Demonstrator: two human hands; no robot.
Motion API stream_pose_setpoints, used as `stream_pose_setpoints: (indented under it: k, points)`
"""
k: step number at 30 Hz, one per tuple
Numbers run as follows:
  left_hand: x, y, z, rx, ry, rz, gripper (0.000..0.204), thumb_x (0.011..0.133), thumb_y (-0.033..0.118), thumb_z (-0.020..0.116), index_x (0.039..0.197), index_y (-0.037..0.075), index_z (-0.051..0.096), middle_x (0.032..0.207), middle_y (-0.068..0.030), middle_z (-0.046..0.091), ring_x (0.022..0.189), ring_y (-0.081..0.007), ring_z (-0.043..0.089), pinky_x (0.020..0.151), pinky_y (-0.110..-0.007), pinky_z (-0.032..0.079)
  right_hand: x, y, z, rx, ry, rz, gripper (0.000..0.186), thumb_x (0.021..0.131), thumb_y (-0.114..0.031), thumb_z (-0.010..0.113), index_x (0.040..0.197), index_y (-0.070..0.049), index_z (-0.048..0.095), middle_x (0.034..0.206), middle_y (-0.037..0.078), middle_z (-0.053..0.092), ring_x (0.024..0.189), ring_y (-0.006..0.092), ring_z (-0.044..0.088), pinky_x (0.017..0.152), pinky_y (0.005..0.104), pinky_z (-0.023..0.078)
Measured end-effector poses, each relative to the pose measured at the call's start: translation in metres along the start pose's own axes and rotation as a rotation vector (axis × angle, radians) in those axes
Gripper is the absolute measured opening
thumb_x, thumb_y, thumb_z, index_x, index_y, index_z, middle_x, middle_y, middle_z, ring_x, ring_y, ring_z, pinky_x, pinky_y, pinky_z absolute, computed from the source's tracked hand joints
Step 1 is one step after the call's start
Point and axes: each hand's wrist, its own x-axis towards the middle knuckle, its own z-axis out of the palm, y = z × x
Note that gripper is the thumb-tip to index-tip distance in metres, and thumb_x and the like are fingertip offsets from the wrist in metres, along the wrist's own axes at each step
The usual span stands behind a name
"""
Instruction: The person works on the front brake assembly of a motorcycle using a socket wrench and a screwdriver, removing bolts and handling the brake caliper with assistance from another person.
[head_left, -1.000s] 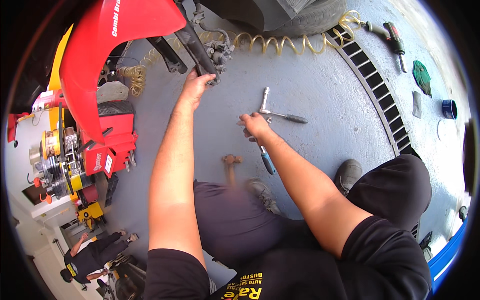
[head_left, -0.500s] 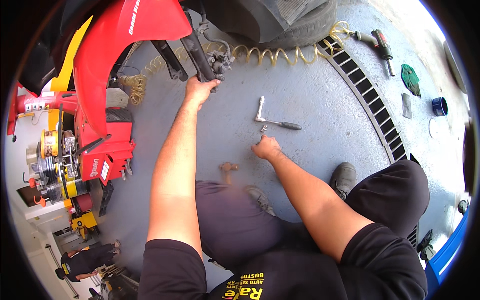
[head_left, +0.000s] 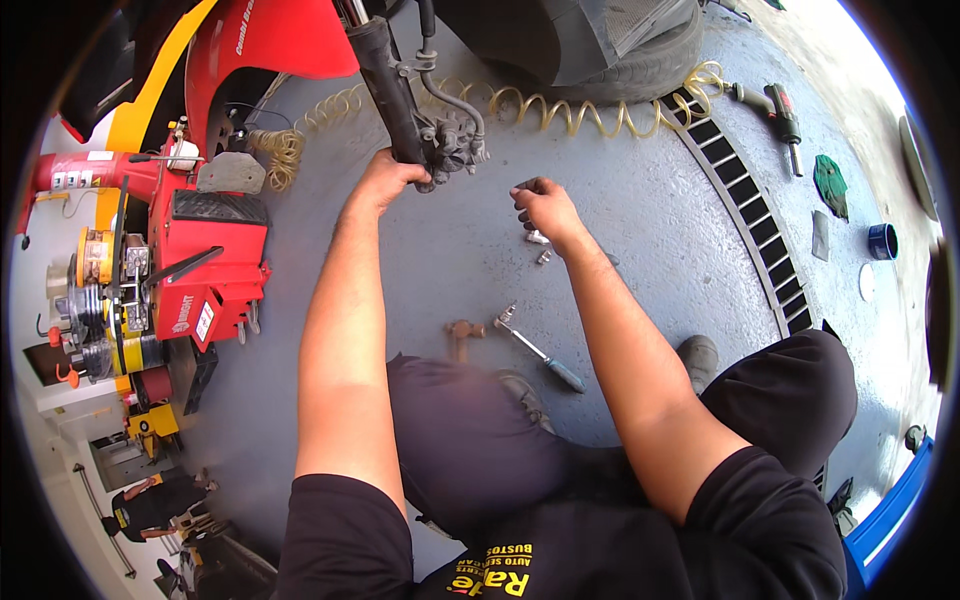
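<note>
My left hand (head_left: 385, 183) is wrapped round the lower end of a black fork leg (head_left: 388, 95). A brake caliper (head_left: 455, 143) with a hose is attached beside it. To the right of the caliper, apart from it, my right hand (head_left: 547, 212) is raised over the floor with its fingers curled together. What they hold, if anything, is too small to make out. Partly hidden beneath that hand lies a metal ratchet (head_left: 537, 237), with a small socket (head_left: 544, 257) close by. A blue-handled driver (head_left: 545, 355) and a hammer (head_left: 464, 329) lie nearer my knees.
A coiled yellow air hose (head_left: 570, 118) crosses the floor beyond the fork, before a tyre (head_left: 640, 70). Rightward are a floor grate (head_left: 745, 190), an impact wrench (head_left: 785, 115), a green cloth (head_left: 830, 187) and a blue can (head_left: 882, 241). Red equipment (head_left: 215, 265) stands left; another person (head_left: 150, 505) is farther back.
My right hand has risen from low over the floor toward the caliper. The blue-handled driver now shows on the floor by my knees. My left hand stays on the fork leg.
</note>
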Motion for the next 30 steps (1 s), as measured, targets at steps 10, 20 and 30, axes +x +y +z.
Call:
stream_pose_setpoints:
  k: [10,20,30]
  points:
    - [-0.008,0.0,-0.003,-0.068,0.048,-0.012,0.03,0.067,0.008,0.074,0.095,0.001,0.069,0.091,-0.0049,0.07,0.087,-0.0166,0.063,0.083,-0.032,0.047,-0.006,-0.042,0.005,0.376,-0.055,-0.041,0.029,0.091,-0.024,0.062,0.108,-0.001,0.061,0.096,0.009,0.067,0.083,0.018,0.063,0.076,0.0336,0.053]
    - [-0.014,0.014,0.011,-0.059,0.069,0.059,0.035,0.071,0.008,0.079,0.104,0.002,0.068,0.099,-0.0041,0.07,0.095,-0.0158,0.062,0.091,-0.032,0.046,-0.001,-0.035,0.005,0.437,-0.033,-0.007,0.027,0.092,-0.023,0.061,0.108,-0.001,0.061,0.094,0.009,0.067,0.08,0.018,0.062,0.074,0.033,0.052]
    - [-0.008,0.013,0.01,-0.08,0.101,0.069,0.031,0.071,0.004,0.077,0.101,0.002,0.068,0.092,-0.0034,0.069,0.085,-0.0145,0.063,0.081,-0.031,0.049,-0.002,-0.036,0.012,0.456,-0.053,0.003,0.026,0.092,-0.023,0.06,0.106,-0.001,0.061,0.092,0.009,0.066,0.08,0.0184,0.062,0.073,0.0331,0.052]
